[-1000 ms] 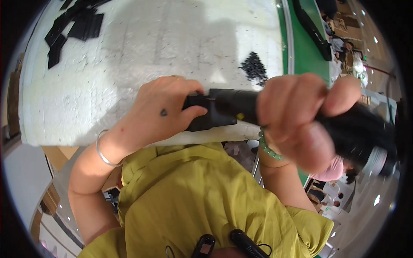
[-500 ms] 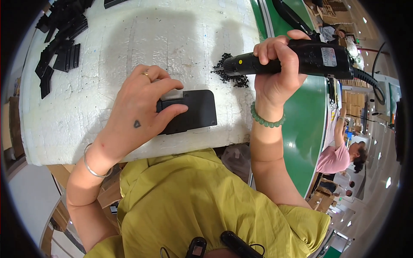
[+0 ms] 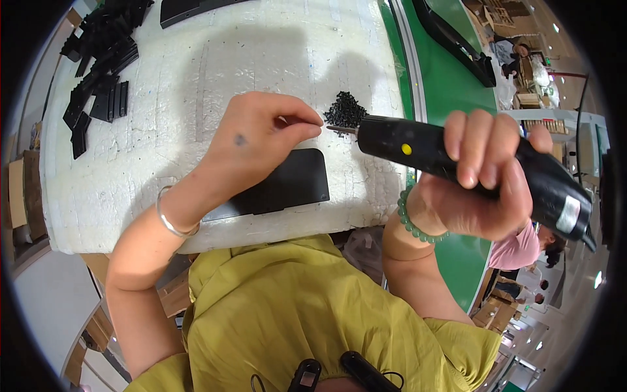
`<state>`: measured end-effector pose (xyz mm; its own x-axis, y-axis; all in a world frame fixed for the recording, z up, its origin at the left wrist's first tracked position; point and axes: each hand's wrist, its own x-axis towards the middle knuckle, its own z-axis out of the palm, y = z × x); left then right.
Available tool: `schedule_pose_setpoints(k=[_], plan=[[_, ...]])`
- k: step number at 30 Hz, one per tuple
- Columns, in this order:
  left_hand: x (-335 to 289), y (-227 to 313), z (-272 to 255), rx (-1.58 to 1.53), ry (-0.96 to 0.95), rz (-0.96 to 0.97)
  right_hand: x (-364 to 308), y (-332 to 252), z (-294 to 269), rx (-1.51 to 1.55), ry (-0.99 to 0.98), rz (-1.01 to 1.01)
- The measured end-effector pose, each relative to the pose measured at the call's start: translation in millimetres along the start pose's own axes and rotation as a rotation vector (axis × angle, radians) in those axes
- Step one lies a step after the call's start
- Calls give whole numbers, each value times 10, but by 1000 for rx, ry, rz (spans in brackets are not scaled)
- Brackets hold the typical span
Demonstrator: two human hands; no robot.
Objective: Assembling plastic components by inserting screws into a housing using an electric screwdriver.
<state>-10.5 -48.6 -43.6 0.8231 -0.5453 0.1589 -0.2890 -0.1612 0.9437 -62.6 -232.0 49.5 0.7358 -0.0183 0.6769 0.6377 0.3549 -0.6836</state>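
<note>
My right hand (image 3: 486, 173) is wrapped round a black electric screwdriver (image 3: 408, 145), its bit pointing left. The thumb and forefinger of my left hand (image 3: 261, 134) are pinched together close to the bit's tip; whatever is between them is too small to make out. Below that hand a flat black plastic panel (image 3: 287, 183) lies near the front edge of the white foam-topped surface (image 3: 339, 52), partly hidden by my wrist. Just beyond the bit sits a small heap of black screws (image 3: 346, 110).
Several black plastic parts (image 3: 108, 65) are piled at the far left. A larger black piece (image 3: 196, 10) lies at the far edge. On the green table (image 3: 450, 39) to the right rests a long black curved part (image 3: 450, 36). Other people (image 3: 513, 251) are at the far right.
My left hand has lifted off the panel and moved right, closing into a pinch by the bit. My right hand drew the screwdriver back from the screws, toward the lower right.
</note>
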Motion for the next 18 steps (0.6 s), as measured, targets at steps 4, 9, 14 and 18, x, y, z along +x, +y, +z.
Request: schedule_pose_setpoints(k=[4,9,14,18], plan=[[-129,144,-50,-789,-59,-427,-10,-136,124,53,55,0],[-265,161,-36,-1082,-52,-469,-30,-181,230,114,85,-46],[-379,189,-2,-1271,-88,-512,-81,-182,352,144,131,-109],[-477,167,-18,-1236,-68,-464,-123,-178,407,111,93,-124]])
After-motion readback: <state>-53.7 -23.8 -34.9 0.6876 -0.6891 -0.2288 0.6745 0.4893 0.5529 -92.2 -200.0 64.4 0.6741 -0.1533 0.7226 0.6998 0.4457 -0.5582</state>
